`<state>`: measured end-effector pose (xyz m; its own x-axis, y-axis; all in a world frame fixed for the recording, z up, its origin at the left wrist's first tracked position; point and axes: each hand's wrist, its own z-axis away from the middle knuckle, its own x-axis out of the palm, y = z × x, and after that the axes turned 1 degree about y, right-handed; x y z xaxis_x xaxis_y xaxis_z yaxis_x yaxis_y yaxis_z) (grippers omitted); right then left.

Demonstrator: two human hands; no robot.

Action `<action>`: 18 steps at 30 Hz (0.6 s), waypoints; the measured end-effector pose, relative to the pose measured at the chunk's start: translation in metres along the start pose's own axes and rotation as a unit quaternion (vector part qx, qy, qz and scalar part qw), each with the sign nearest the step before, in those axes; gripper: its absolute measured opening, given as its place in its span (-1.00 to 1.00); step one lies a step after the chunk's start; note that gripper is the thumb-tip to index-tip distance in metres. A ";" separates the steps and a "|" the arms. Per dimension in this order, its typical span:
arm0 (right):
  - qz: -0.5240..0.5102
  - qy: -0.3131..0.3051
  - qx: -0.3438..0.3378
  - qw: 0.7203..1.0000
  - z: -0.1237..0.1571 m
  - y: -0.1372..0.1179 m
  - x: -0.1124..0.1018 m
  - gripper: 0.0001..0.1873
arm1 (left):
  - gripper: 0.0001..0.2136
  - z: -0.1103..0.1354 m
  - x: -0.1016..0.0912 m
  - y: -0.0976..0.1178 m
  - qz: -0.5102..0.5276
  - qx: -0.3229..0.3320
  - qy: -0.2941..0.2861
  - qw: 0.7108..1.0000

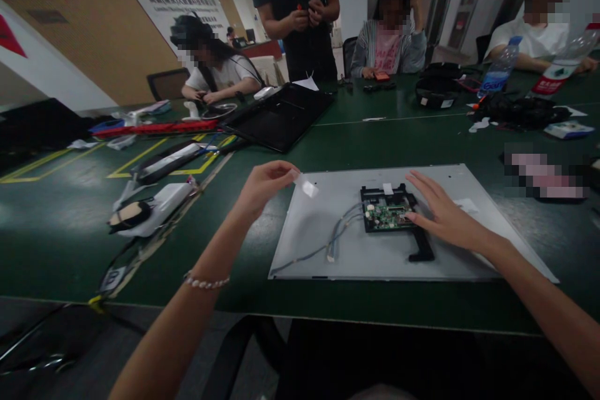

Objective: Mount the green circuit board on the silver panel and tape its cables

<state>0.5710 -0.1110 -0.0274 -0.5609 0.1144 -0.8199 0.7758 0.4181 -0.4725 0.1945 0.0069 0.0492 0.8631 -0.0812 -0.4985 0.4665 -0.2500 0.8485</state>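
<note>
A grey metal panel (351, 256) lies flat on the green table in front of me. On it sits a small green circuit board (387, 214) in a black bracket (420, 250), with thin grey-blue wires (335, 239) running off to its left. My left hand (262, 184) hovers above the panel's left corner, fingers pinched on a small piece of clear tape (307, 186). My right hand (438, 212) rests flat and open on the panel, its fingertips touching the right side of the board.
A black monitor shell (281, 115) lies further back. White parts and cables (150, 206) sit at the left beside yellow floor-style markings. Several other people sit or stand across the table (56, 231). Water bottles (501, 72) and black items stand at the right.
</note>
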 end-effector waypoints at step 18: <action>0.034 -0.042 -0.134 0.990 0.020 -0.120 0.049 -0.54 | -0.90 0.059 0.079 -0.006 -0.119 0.064 -0.116 0.984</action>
<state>0.4561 -0.1734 -0.0174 -0.4750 0.0808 -0.8763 0.7008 0.6370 -0.3212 0.2488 -0.0548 -0.0055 0.6581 -0.2195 -0.7202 0.6089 -0.4074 0.6806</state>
